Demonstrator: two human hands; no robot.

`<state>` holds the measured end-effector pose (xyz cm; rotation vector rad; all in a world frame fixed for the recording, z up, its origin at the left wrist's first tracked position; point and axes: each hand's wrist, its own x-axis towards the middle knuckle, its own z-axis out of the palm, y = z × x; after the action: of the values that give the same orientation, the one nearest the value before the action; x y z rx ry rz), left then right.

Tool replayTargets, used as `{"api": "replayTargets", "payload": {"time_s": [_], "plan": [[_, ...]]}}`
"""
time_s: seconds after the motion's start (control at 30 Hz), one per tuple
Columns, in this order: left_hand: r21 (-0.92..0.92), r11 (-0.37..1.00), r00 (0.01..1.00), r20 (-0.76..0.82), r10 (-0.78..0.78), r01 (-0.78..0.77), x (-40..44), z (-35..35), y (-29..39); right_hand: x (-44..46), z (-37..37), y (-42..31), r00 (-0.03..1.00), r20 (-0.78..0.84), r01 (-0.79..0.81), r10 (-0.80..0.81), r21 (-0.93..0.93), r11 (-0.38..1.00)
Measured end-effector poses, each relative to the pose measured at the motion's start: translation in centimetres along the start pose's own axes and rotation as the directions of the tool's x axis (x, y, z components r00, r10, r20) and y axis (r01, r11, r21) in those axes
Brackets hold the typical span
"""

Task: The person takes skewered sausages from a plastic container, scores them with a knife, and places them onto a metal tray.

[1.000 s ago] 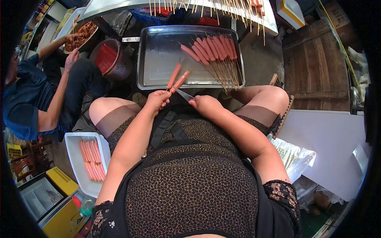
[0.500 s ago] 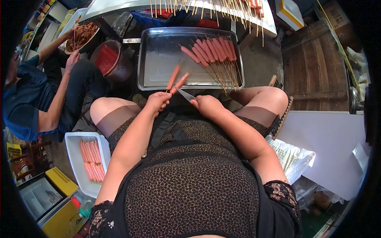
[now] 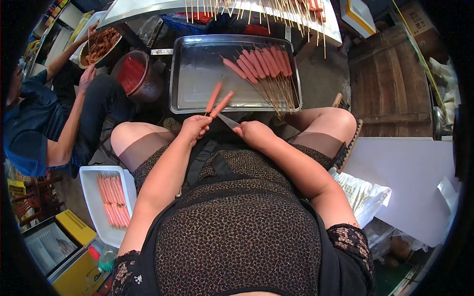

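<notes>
My left hand (image 3: 196, 127) is closed around the sticks of two skewered sausages, a left sausage (image 3: 214, 96) and a right sausage (image 3: 222, 103), both pointing up over the near rim of the metal tray. My right hand (image 3: 255, 133) grips a knife (image 3: 228, 121), its handle hidden in the fist. The blade points up and left, its tip close to the base of the right sausage; whether they touch I cannot tell. Several skewered sausages (image 3: 261, 64) lie fanned out on the right side of the metal tray (image 3: 197, 106), sticks toward me.
A white bin (image 3: 90, 197) of sausages stands at my left. Another person (image 3: 49, 118) sits at the left, hands near a bowl of reddish food (image 3: 101, 47). A bucket (image 3: 143, 84) stands beside the tray. Skewer sticks overhang the table edge (image 3: 158, 11) above. A wooden board (image 3: 390, 93) lies right.
The knife tip has shifted slightly down along the right sausage's base, and the blade has turned a little. Both hands stay nearly in place. The other person's upper hand has moved slightly.
</notes>
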<state>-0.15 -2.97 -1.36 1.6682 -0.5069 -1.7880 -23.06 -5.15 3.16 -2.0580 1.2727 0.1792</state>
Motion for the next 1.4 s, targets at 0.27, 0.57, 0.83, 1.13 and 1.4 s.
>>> {"api": "replayTargets", "payload": {"time_s": [0.27, 0.57, 0.83, 1.13, 1.4], "plan": [[0.005, 1.000, 1.000, -0.005, -0.005, 0.005, -0.1, 0.1, 0.1, -0.3, 0.1, 0.2, 0.999, -0.019, 0.032, -0.032, 0.000, 0.999], [0.035, 0.999, 0.998, 0.048, -0.040, 0.038, 0.3, -0.3, 0.0, 0.6, -0.5, 0.8, 0.999, -0.038, -0.011, 0.012, 0.012, 1.000], [0.022, 0.999, 0.997, 0.064, -0.031, 0.030, 0.3, -0.1, 0.3, 0.2, -1.7, 1.0, 1.000, -0.017, 0.013, -0.012, 0.045, 0.999], [0.104, 0.993, 0.993, 0.098, -0.063, 0.052, 0.3, -0.3, 0.2, 0.6, -1.2, 2.0, 0.999, -0.050, 0.001, 0.001, 0.041, 0.999], [0.108, 0.993, 0.995, 0.077, -0.062, 0.053, -0.2, -0.4, 0.3, 0.8, -1.0, 2.9, 0.996, -0.087, 0.013, -0.008, 0.063, 0.998]]}}
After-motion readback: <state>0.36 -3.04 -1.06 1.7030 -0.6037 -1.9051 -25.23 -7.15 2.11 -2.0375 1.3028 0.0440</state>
